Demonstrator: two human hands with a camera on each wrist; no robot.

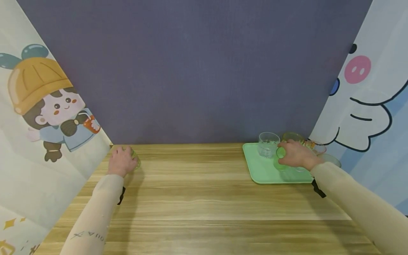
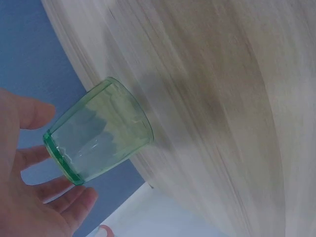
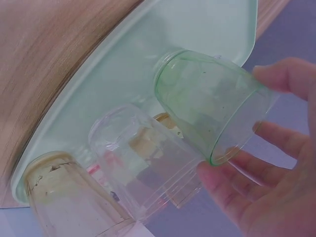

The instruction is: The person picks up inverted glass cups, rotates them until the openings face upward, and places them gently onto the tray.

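Note:
On the left of the table, my left hand (image 1: 122, 161) is around the upper end of a green glass (image 2: 98, 131). In the left wrist view its thumb and fingers are spread, with a gap between thumb and glass. The glass stands on the wood, its thicker, darker green end towards the palm. Over the tray (image 1: 264, 173), my right hand (image 1: 296, 154) holds a pale green glass (image 3: 207, 98) by its rim, thumb on one side and fingers on the other. That glass has its base at the tray and its mouth towards the palm.
A clear glass (image 1: 267, 145) stands at the tray's back left corner. Close by the held glass are another clear glass (image 3: 143, 163) and a brownish glass (image 3: 74, 197). Behind the table rises a dark grey-blue panel (image 1: 197, 71); printed sheets flank both sides.

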